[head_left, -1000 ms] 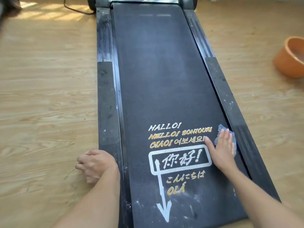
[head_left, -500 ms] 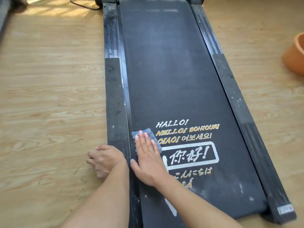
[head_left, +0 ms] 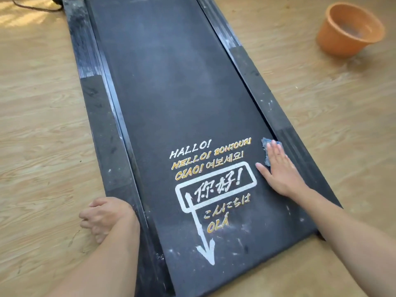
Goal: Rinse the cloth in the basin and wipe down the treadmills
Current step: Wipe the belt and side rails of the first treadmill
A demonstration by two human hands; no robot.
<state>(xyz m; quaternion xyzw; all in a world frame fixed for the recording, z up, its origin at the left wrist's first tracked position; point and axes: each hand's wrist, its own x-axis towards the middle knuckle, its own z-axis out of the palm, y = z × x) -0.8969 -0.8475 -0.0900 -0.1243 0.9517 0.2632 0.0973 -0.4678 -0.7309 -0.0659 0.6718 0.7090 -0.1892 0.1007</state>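
Here, the right hand (head_left: pixel 278 171) is pressing the blue cloth (head_left: pixel 265 144) under straight fingers at the right edge of the treadmill (head_left: pixel 171 82) belt, just beside the side rail (head_left: pixel 300 151). The left hand (head_left: pixel 102 217) (fingers curled, holding nothing) is resting on the floor (head_left: pixel 42 125) beside the left rail. The orange basin (head_left: pixel 334 39) is sitting well apart — open floor lying between.
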